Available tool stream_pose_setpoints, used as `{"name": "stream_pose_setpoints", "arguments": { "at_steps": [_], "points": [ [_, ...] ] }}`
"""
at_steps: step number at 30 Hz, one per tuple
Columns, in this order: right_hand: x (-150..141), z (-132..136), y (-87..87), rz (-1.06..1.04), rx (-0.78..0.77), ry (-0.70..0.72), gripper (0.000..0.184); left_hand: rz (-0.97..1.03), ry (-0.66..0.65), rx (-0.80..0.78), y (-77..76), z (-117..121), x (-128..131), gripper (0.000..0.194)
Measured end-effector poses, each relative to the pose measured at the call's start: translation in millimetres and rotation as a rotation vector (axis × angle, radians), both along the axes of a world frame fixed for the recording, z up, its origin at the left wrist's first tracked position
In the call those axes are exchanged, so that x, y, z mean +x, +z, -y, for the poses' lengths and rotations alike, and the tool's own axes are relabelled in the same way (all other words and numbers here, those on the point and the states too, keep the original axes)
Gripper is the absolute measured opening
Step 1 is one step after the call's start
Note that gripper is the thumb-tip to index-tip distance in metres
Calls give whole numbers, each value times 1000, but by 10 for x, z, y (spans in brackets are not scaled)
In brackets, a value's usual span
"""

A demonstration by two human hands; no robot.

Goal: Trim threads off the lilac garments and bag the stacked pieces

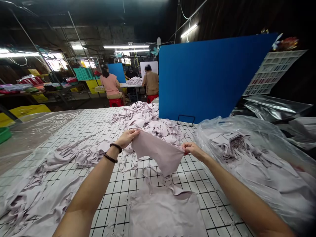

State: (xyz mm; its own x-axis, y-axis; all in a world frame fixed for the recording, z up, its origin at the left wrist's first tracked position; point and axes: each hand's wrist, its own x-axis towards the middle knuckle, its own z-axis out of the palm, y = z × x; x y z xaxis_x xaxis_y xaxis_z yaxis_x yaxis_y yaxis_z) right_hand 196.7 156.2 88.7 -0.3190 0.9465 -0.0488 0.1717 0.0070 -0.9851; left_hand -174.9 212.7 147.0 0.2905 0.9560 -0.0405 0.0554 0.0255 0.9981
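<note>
Left hand (127, 137) raised, I pinch one end of a mauve-grey cloth piece (159, 153) between thumb and fingers, while my right hand (194, 149) nips the opposite end the same way, so the piece hangs spread between them above the gridded table (112, 196). Holding it by its ends seems to let the cloth open out flat and show its outline, its lower part drooping toward the strapped garment (165, 210) laid in front of me. That garment lies body nearest me, straps pointing away, probably so it sits square and within easy reach. Beyond my hands, a loose heap of matching cloth (143, 115) rises mid-table, likely handy for either arm; more pieces (59, 194) sprawl to my left. On the right, a clear plastic bag (261, 126) bunches around folded cloth (259, 164), presumably to hold it together. Ahead, a blue panel (209, 79) stands upright, perhaps as a divider, a black wire stand (187, 115) at its foot.
</note>
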Motion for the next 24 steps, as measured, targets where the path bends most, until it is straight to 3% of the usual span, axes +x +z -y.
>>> {"name": "stream_pose_setpoints", "arguments": {
  "at_steps": [3, 7, 10, 15, 20, 24],
  "points": [
    [-20, 0, 50, -1, 5, -25, 5, -24, 13, 6, -17, 21, -18, 40],
    [-65, 59, 126, 32, 70, 66, 4, -63, 25, 9, 6, 72, -57, 43],
    [-99, 81, 159, 105, 123, 103, 16, -89, 68, 17, 34, 96, -116, 45],
    [-153, -30, 247, 141, 140, 23, 34, -133, 183, 85, 31, 44, -240, 50],
    [-124, -332, 553, 200, 42, 74, 46, -171, 226, 148, 3, -95, -273, 50],
    [-37, -654, 888, 325, 52, 83, 24, -199, 181, 167, 100, -256, -232, 54]
  ]
}}
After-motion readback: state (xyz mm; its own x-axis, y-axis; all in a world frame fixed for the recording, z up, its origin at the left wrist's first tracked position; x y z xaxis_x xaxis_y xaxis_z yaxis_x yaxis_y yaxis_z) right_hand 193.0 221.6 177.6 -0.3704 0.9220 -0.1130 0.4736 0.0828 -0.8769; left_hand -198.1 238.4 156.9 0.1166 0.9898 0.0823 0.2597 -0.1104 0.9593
